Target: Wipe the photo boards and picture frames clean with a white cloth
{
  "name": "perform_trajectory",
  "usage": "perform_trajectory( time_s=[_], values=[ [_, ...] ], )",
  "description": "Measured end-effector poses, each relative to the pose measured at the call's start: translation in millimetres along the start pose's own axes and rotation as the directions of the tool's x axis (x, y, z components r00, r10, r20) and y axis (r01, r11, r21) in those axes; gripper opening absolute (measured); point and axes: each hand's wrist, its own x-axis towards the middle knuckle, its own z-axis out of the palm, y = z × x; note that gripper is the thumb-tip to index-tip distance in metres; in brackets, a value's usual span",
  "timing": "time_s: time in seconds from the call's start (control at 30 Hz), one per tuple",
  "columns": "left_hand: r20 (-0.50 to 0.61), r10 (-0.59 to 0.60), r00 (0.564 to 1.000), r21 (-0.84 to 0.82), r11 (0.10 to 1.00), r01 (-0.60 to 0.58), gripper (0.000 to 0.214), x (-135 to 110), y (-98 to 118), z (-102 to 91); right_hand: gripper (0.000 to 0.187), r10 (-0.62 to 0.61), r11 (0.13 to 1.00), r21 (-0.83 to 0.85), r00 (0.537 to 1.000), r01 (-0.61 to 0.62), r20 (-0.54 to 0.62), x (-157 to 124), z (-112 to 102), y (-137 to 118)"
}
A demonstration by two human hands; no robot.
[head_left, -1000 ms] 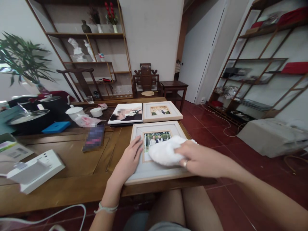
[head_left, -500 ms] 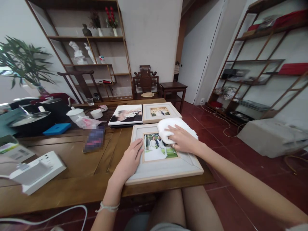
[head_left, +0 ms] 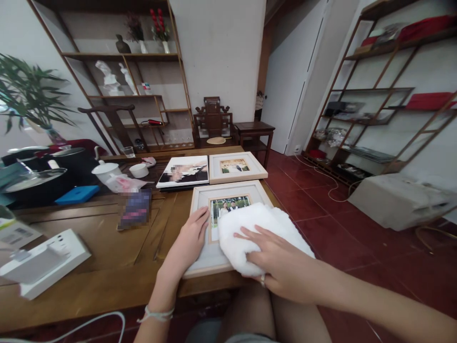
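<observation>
A white-matted picture frame point(head_left: 207, 261) with a pale wooden edge lies flat at the near edge of the table. Flat along its left side rests my left hand point(head_left: 192, 234), fingers stretched out together. My right hand point(head_left: 268, 257), with a ring on one finger, grips a fluffy white cloth point(head_left: 235, 221) and presses it over the frame's right and lower part. The cloth covers much of the photo point(head_left: 216, 209), where the upper part of two people still shows.
Behind the frame lie a second framed photo point(head_left: 217, 174) and a white-edged photo panel point(head_left: 167, 180). Leftward on the wooden table point(head_left: 103, 267) are a white power strip point(head_left: 57, 262), a blue box point(head_left: 77, 194), a white teapot point(head_left: 107, 172) and dark pots point(head_left: 43, 183).
My right hand has brought the white cloth down and toward me, from the frame's upper right to its lower right. My left hand stays on the left side. The view has shifted slightly.
</observation>
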Motion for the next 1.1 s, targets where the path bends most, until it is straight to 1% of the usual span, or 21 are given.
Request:
perform_trajectory(
  time_s=[0.07, 0.17, 0.23, 0.33, 0.37, 0.43, 0.5, 0.57, 0.7, 0.77, 0.8, 0.87, 0.9, 0.97, 1.03, 1.1],
  values=[
    [0.004, 0.022, 1.000, 0.004, 1.000, -0.022, 0.044, 0, -1, -0.5, 0.032, 0.041, 0.999, 0.001, 0.998, -0.041, -0.043, 8, 8, 7],
    [0.011, 0.046, 0.999, 0.005, 0.999, -0.046, 0.042, 1, -2, -2.2, 0.039, 0.138, 0.988, -0.055, 0.983, -0.145, -0.117, 30, 13, 34],
    [0.015, 0.048, 0.999, 0.005, 0.999, -0.048, 0.041, 1, -2, -3.5, 0.042, 0.183, 0.972, -0.114, 0.968, -0.204, -0.169, 47, 11, 57],
    [0.015, 0.036, 0.999, 0.006, 0.999, -0.036, 0.040, 1, 0, -4.7, 0.041, 0.247, 0.933, -0.200, 0.936, -0.300, -0.252, 71, 5, 86],
    [0.014, 0.029, 0.999, 0.006, 1.000, -0.029, 0.040, 1, 0, -4.9, 0.041, 0.252, 0.923, -0.222, 0.929, -0.315, -0.272, 77, 4, 93],
    [0.013, 0.012, 1.000, 0.009, 1.000, -0.012, 0.041, 1, 2, -5.1, 0.039, 0.236, 0.916, -0.258, 0.933, -0.307, -0.271, 85, 4, 100],
    [0.011, 0.000, 1.000, 0.010, 1.000, 0.000, 0.041, 1, 3, -4.9, 0.037, 0.210, 0.922, -0.280, 0.952, -0.269, -0.222, 85, 6, 96],
    [0.005, 0.002, 1.000, 0.006, 1.000, -0.002, 0.041, 1, 3, -4.4, 0.034, 0.179, 0.935, -0.275, 0.968, -0.224, -0.177, 78, 7, 83],
    [-0.012, 0.017, 1.000, -0.013, 1.000, -0.017, 0.041, 1, 1, -1.9, 0.032, 0.120, 0.968, -0.203, 0.983, -0.146, -0.136, 47, 3, 36],
    [-0.018, 0.025, 1.000, -0.019, 0.999, -0.026, 0.041, 1, 0, -0.7, 0.031, 0.104, 0.984, -0.137, 0.993, -0.112, -0.062, 30, 0, 11],
    [-0.019, 0.029, 0.999, -0.019, 0.999, -0.029, 0.041, 1, 0, -0.3, 0.030, 0.090, 0.991, -0.099, 0.995, -0.094, -0.042, 22, -1, 1],
    [-0.018, 0.031, 0.999, -0.014, 0.999, -0.031, 0.042, 1, 0, -0.2, 0.027, 0.041, 0.999, -0.014, 0.998, -0.041, -0.041, 13, 1, -13],
    [-0.015, 0.031, 0.999, -0.011, 0.999, -0.031, 0.042, 1, 0, -0.5, 0.027, 0.018, 1.000, 0.021, 0.999, -0.017, -0.051, 11, 3, -16],
    [-0.008, 0.037, 0.999, -0.012, 0.999, -0.037, 0.042, 1, 1, -1.6, 0.029, -0.002, 0.998, 0.057, 0.997, 0.007, -0.078, 14, 8, -13],
    [-0.004, 0.043, 0.999, -0.017, 0.999, -0.043, 0.041, 1, 3, -3.3, 0.033, 0.031, 0.999, 0.040, 0.992, -0.026, -0.119, 24, 13, -1],
    [0.000, 0.043, 0.999, -0.019, 0.999, -0.043, 0.041, 2, 4, -5.0, 0.038, 0.075, 0.997, -0.008, 0.984, -0.077, -0.163, 37, 16, 18]
  ],
)
